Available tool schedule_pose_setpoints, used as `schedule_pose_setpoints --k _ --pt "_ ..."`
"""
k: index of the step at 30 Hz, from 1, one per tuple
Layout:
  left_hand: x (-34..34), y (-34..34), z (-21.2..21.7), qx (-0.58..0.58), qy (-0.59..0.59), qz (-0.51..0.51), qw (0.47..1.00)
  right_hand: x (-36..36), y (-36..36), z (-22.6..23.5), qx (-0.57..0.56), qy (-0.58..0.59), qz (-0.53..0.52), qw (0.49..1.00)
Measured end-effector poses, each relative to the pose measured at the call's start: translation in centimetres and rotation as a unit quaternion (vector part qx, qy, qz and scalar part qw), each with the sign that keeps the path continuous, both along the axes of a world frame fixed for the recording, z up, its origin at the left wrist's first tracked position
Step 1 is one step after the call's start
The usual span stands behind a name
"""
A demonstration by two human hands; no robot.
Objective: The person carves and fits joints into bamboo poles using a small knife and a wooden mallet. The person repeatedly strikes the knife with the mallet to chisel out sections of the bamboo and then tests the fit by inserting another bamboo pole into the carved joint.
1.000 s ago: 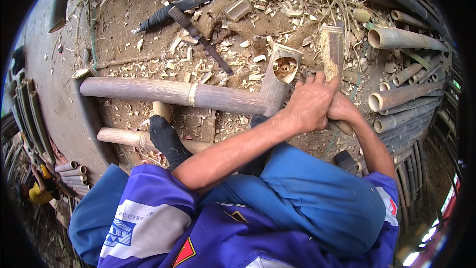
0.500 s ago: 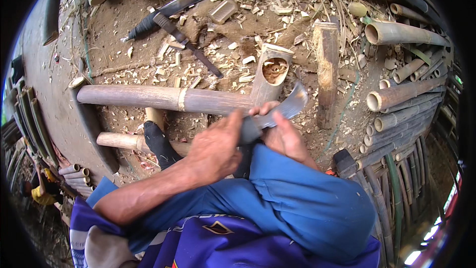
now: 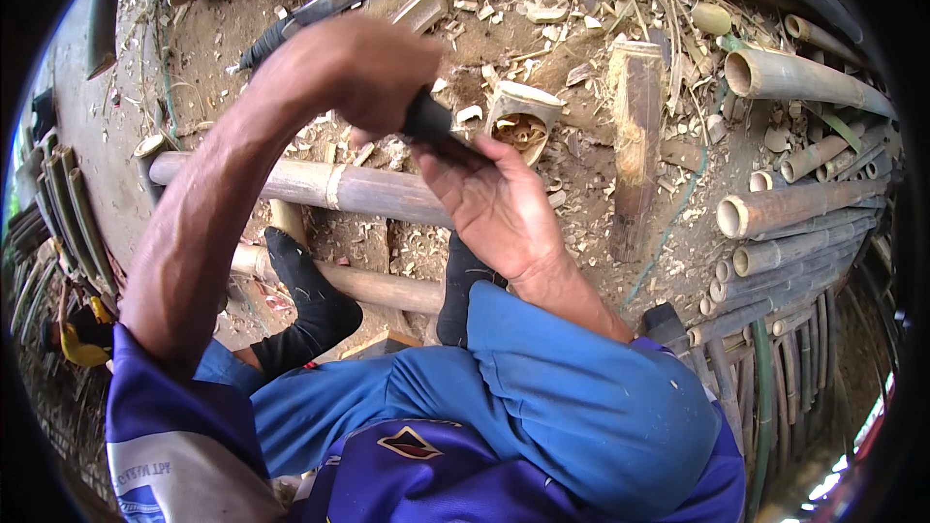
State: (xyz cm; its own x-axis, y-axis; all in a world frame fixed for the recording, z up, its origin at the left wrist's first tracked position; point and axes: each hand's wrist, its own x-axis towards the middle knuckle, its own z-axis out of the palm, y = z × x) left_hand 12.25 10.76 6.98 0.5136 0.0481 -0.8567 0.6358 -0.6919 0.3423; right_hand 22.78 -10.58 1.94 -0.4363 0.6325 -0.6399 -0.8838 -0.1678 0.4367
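My left hand [image 3: 373, 73], smeared by motion, is closed round the dark handle of a knife [image 3: 427, 117]. It is raised over the bamboo lying across in front of me. My right hand [image 3: 504, 218] has its palm turned up, with the thumb and fingers on the dark part of the knife beyond the handle. Most of the blade is foreshortened or hidden between the hands. Just beyond my right hand stands a bamboo piece with a scooped-out opening [image 3: 523, 126]. The long bamboo pole [image 3: 378, 192] passes under both hands.
A machete with a black-wrapped grip [image 3: 339, 5] lies beyond my left hand. A split bamboo block [image 3: 635, 155] lies to the right, and stacked bamboo poles [image 3: 804, 203] fill the far right. Shavings [image 3: 542, 15] litter the ground. My black-socked feet [image 3: 310, 295] are by the lower bamboo.
Both hands have risen away from my lap. My left hand has swung up and left with the knife; my right palm has turned upward. The curved blade no longer shows plainly.
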Motion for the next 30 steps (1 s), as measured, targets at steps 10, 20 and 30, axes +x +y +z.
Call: schedule_pose_setpoints --k 10,20,30 --pt "-4.8 -20.4 -0.5 0.041 -0.066 0.37 0.926 3.7 -3.0 -0.4 0.015 -0.326 0.427 0.843" --pt "-1.4 -25.0 0.1 -0.05 -0.396 0.538 0.742 10.2 -4.9 6.3 0.153 -0.734 0.498 0.435" --pt "3.3 -14.4 -7.3 0.269 -0.196 0.309 0.891 9.6 -12.3 -2.8 0.081 -0.791 0.596 0.112"
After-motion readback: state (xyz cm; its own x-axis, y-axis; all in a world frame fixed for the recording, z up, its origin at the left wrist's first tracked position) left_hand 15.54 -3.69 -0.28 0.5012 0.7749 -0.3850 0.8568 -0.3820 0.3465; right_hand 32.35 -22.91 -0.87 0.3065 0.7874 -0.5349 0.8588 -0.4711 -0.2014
